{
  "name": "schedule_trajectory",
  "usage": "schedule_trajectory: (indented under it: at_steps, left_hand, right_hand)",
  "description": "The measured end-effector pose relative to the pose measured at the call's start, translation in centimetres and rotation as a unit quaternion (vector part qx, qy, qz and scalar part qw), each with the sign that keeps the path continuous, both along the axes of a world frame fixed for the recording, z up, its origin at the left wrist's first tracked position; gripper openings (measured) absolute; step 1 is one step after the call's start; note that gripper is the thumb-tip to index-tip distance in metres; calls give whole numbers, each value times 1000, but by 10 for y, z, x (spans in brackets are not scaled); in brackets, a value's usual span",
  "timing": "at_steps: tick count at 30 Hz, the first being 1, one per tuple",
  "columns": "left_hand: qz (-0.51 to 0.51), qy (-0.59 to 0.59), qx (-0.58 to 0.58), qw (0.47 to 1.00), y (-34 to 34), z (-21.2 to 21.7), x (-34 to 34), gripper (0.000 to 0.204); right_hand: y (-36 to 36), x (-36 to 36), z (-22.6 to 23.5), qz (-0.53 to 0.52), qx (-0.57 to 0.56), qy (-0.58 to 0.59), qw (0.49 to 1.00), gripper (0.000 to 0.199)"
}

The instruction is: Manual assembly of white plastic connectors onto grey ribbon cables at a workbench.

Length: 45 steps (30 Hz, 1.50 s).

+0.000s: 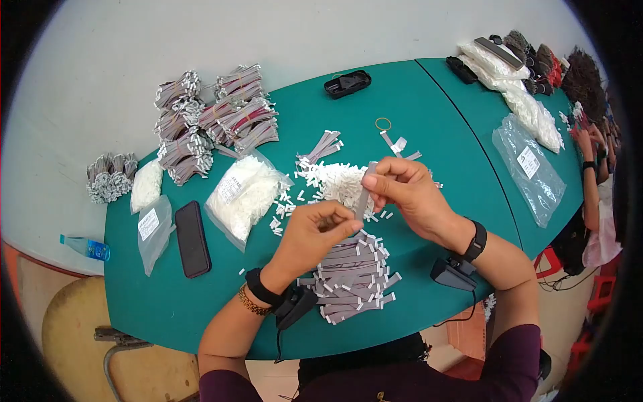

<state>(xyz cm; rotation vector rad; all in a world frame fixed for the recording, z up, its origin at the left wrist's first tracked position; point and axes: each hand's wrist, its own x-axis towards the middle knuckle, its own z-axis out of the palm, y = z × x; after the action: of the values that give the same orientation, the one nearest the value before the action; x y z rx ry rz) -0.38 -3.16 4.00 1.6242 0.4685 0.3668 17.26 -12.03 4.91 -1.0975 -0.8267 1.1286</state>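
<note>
A short grey flat ribbon cable (363, 201) is held upright over the table between my two hands. My left hand (311, 234) pinches its lower end between thumb and fingers. The upper end is in the closed fingers of my right hand (416, 196). Behind the hands spreads a heap of small white connector housings (335, 179), partly covered by them. Below the hands lies a loose pile of grey ribbon cables (351, 281) with white ends. A few more cables (323, 146) rest beyond the heap.
Bundled cables (234, 117) are stacked at the far left. A bag of white parts (244, 194), a dark phone (192, 239) and a flat plastic bag (155, 231) lie left. A black case (347, 84) sits far back, a clear bag (529, 167) right. Another person's hand (589, 141) shows far right.
</note>
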Motion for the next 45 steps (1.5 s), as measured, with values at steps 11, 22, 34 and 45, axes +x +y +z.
schedule_trajectory:
  at_steps: [11,22,34,45]
  left_hand:
    - [92,-110,-37,989,-1,5,2,17]
    - [131,-100,-81,983,-4,1,2,12]
    - [114,-108,-130,979,-6,1,1,11]
    - [116,-94,-188,971,-7,-3,1,9]
  right_hand:
    - [-8,-18,-1,108,16,-13,994,14]
    - [-8,-23,-6,96,-10,-57,994,12]
    - [-9,-23,-10,76,27,-37,996,11]
    - [-8,-23,-11,85,14,-51,995,11]
